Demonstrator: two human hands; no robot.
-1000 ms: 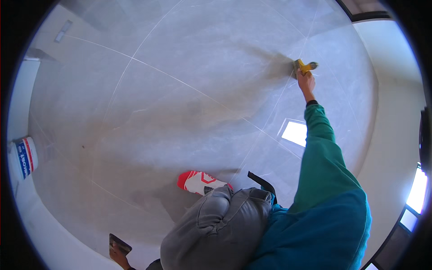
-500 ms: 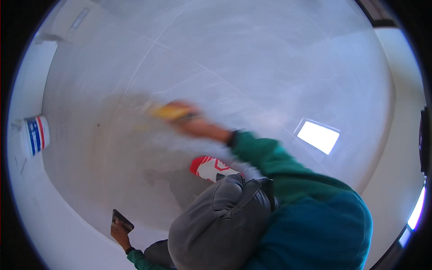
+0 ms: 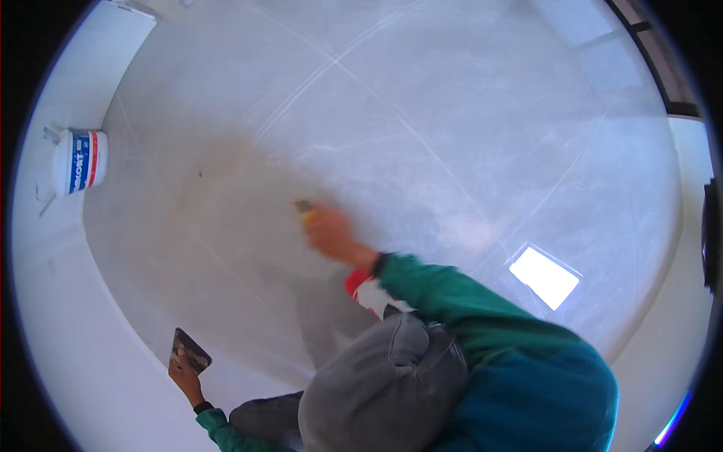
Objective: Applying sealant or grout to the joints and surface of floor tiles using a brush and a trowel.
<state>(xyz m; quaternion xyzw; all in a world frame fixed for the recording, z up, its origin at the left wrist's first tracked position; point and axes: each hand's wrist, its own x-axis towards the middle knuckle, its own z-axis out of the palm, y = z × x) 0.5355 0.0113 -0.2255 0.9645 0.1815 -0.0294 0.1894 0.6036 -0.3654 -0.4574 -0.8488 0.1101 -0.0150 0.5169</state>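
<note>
My right hand (image 3: 331, 233), blurred by motion, is closed on a yellow-handled tool (image 3: 303, 207) over the pale grey marbled floor (image 3: 467, 135), near the middle of the view; the tool's working face is mostly hidden. A red-and-white shoe or sock (image 3: 364, 290) shows just beneath that forearm, beside my grey-trousered knee. Down at the lower left, my left hand (image 3: 186, 374) holds a dark, flat rectangular plate (image 3: 193, 348) with smudges on its face, close to the edge where floor meets white wall.
A white bucket (image 3: 99, 160) with a blue and red band stands against the left wall (image 3: 53, 264). Another wall (image 3: 655, 316) curves along the right, with dark framing (image 3: 663, 71) at the upper right. A bright rectangle (image 3: 544, 275) lies reflected on the floor.
My right hand has swept from the far right to the middle with its tool. The view has shifted, so the bucket sits higher. My left hand still holds the dark plate.
</note>
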